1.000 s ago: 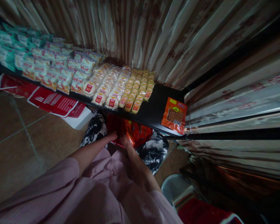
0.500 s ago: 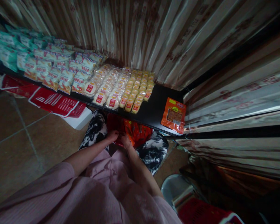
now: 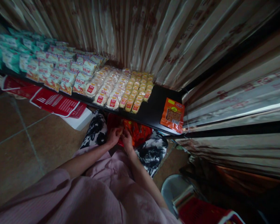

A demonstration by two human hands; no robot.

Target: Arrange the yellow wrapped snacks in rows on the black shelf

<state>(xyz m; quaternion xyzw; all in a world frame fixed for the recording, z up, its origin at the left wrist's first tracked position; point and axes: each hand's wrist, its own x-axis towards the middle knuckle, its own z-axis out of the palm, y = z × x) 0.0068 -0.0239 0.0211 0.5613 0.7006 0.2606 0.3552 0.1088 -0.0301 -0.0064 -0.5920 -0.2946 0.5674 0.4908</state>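
Observation:
A shiny red-orange plastic bag [image 3: 138,132] lies between my knees, partly under the shelf's front edge. At its near left side my left hand [image 3: 114,137] is closed, fingers curled and pinching at the bag's edge. My right hand [image 3: 127,140] is closed right beside it, its fingertips almost meeting the left ones on the same bag. The exact bit of plastic between the fingers is too dark to make out. On the right end of the black shelf [image 3: 151,107] lies a flat orange snack packet [image 3: 173,115].
Rows of yellow-wrapped snacks [image 3: 136,90], round white rice crackers [image 3: 107,87], blue-white bags [image 3: 67,70] and teal bags [image 3: 12,51] fill the shelf leftward. Below are a red basket [image 3: 53,101] and a white box [image 3: 80,119]. A curtain [image 3: 130,34] hangs behind; a bucket [image 3: 172,189] stands lower right.
My hands have shifted slightly at the bag; the left has turned, its knuckles now higher, and the right's fingers point more upward. The shelf goods stay put.

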